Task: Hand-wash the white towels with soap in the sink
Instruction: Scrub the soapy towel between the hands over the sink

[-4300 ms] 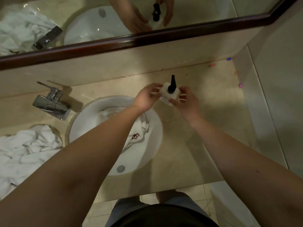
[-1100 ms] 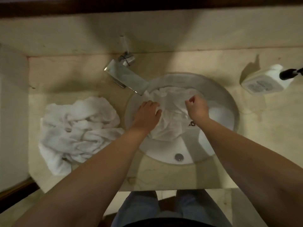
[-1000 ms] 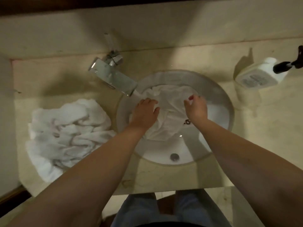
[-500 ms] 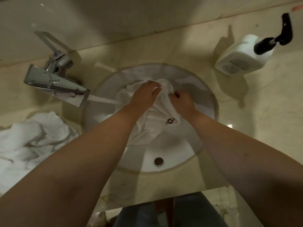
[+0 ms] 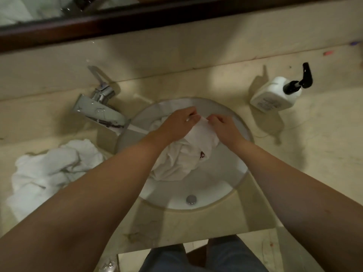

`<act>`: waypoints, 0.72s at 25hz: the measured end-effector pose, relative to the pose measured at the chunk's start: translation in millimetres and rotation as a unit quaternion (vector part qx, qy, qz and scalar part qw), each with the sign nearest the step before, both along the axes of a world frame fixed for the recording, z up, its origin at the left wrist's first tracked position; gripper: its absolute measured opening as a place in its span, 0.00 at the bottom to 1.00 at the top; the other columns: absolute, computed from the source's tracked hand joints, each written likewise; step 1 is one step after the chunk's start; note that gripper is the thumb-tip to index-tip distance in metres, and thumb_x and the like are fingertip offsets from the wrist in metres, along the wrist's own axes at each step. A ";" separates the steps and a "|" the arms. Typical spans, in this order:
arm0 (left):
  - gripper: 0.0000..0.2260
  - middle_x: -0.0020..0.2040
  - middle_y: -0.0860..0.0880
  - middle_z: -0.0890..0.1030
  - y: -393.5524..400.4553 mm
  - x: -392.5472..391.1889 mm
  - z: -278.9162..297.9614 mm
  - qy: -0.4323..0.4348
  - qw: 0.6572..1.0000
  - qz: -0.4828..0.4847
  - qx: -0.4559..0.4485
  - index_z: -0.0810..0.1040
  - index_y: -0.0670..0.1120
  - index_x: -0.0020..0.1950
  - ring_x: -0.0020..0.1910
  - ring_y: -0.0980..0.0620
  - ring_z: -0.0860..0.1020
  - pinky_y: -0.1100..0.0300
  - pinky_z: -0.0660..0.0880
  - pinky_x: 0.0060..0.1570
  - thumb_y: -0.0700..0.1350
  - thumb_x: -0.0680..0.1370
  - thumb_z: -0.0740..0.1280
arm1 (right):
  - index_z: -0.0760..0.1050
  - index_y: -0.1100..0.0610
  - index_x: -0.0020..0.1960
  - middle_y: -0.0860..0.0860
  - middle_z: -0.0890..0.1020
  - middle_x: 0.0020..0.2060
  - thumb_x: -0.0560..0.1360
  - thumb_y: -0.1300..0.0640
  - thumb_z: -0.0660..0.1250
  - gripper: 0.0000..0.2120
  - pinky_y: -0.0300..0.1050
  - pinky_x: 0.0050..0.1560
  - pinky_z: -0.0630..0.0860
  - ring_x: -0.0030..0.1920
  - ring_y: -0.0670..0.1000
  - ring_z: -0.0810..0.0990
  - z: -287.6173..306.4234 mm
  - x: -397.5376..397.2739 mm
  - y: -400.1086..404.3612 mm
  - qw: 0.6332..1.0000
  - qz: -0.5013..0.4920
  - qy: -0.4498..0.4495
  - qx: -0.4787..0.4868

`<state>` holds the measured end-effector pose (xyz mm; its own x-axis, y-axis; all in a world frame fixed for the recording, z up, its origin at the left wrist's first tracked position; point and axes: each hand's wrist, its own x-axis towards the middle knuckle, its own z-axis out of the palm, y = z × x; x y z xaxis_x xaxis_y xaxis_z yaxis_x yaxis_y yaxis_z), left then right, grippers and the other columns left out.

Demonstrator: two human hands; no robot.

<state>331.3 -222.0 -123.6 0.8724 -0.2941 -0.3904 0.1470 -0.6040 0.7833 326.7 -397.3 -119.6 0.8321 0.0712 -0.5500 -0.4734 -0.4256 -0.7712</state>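
Both hands, left hand (image 5: 177, 124) and right hand (image 5: 224, 127), had closed together, pinching the towel (image 5: 182, 158) in the sink (image 5: 240, 173) (soap bottle (image 5: 275, 95) set down at the counter's rear right), so scrubbing appeared underway.

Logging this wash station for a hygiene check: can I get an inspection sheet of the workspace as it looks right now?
Surface: beige stone counter, stained.
Job's things: white towel in the sink; soap bottle upright at right; towel pile at left.
Clutter: small coloured bits at the far right.
Hands: left hand and right hand both grip the towel.
Cables: nothing seen.
Surroundings: chrome tap, mirror frame.
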 end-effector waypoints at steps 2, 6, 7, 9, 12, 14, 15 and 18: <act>0.12 0.35 0.50 0.71 4.9 -8.3 25.8 0.002 0.999 0.040 -0.021 0.68 0.46 0.41 0.31 0.60 0.66 0.66 0.64 0.35 0.46 0.84 0.60 | 0.64 0.53 0.30 0.47 0.66 0.26 0.78 0.61 0.60 0.18 0.46 0.34 0.58 0.29 0.46 0.62 17.9 0.2 2.0 0.999 0.030 0.001 -0.028; 0.12 0.34 0.51 0.70 21.4 -24.3 72.1 -0.025 0.994 0.100 -0.029 0.68 0.45 0.42 0.31 0.56 0.67 0.59 0.64 0.35 0.47 0.84 0.61 | 0.74 0.61 0.36 0.51 0.73 0.32 0.80 0.54 0.62 0.16 0.43 0.34 0.66 0.34 0.49 0.71 55.4 -7.2 3.9 0.996 0.081 0.008 -0.042; 0.12 0.34 0.51 0.70 25.8 -27.4 81.7 -0.028 0.993 0.111 -0.026 0.68 0.46 0.42 0.32 0.55 0.67 0.58 0.64 0.36 0.47 0.83 0.61 | 0.75 0.62 0.37 0.53 0.73 0.33 0.79 0.53 0.64 0.16 0.44 0.36 0.66 0.36 0.50 0.72 62.9 -7.6 4.7 0.996 0.080 -0.001 -0.031; 0.11 0.33 0.52 0.70 34.7 -36.4 99.4 -0.042 0.989 0.136 -0.035 0.68 0.47 0.41 0.33 0.54 0.68 0.55 0.65 0.36 0.46 0.83 0.61 | 0.72 0.62 0.36 0.55 0.69 0.33 0.78 0.56 0.65 0.14 0.46 0.37 0.62 0.35 0.50 0.69 84.9 -6.8 9.7 0.996 0.079 -0.032 -0.013; 0.11 0.33 0.52 0.70 45.7 -53.2 119.0 -0.066 0.977 0.192 -0.063 0.70 0.45 0.41 0.32 0.56 0.68 0.55 0.65 0.37 0.45 0.83 0.62 | 0.68 0.70 0.37 0.55 0.65 0.31 0.77 0.63 0.66 0.14 0.43 0.32 0.61 0.29 0.46 0.64 121.0 -1.1 15.9 0.993 0.087 -0.075 0.025; 0.12 0.32 0.54 0.69 50.1 -60.3 132.9 -0.075 0.967 0.233 -0.073 0.70 0.48 0.39 0.30 0.59 0.66 0.57 0.65 0.35 0.45 0.82 0.63 | 0.72 0.68 0.37 0.52 0.69 0.28 0.76 0.65 0.68 0.11 0.35 0.29 0.63 0.26 0.42 0.66 150.4 3.9 20.2 0.989 0.098 -0.099 0.054; 0.12 0.31 0.55 0.69 51.5 -62.7 142.4 -0.077 0.962 0.245 -0.090 0.70 0.49 0.38 0.30 0.60 0.66 0.57 0.66 0.35 0.46 0.82 0.64 | 0.74 0.64 0.37 0.49 0.72 0.28 0.76 0.65 0.68 0.10 0.33 0.31 0.65 0.27 0.41 0.69 165.9 6.3 22.9 0.986 0.113 -0.104 0.071; 0.15 0.34 0.48 0.76 51.0 -61.2 170.5 -0.050 0.965 0.221 -0.129 0.77 0.47 0.41 0.33 0.57 0.71 0.57 0.68 0.35 0.56 0.80 0.64 | 0.79 0.62 0.42 0.52 0.79 0.34 0.75 0.62 0.71 0.05 0.36 0.36 0.72 0.34 0.45 0.76 206.3 13.2 34.9 0.972 0.195 -0.090 0.100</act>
<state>270.1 -171.1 46.9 0.9646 0.0398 -0.2607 0.2611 -0.2825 0.9230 339.9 -362.3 86.7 0.8017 0.4905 -0.3416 -0.1566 -0.3792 -0.9120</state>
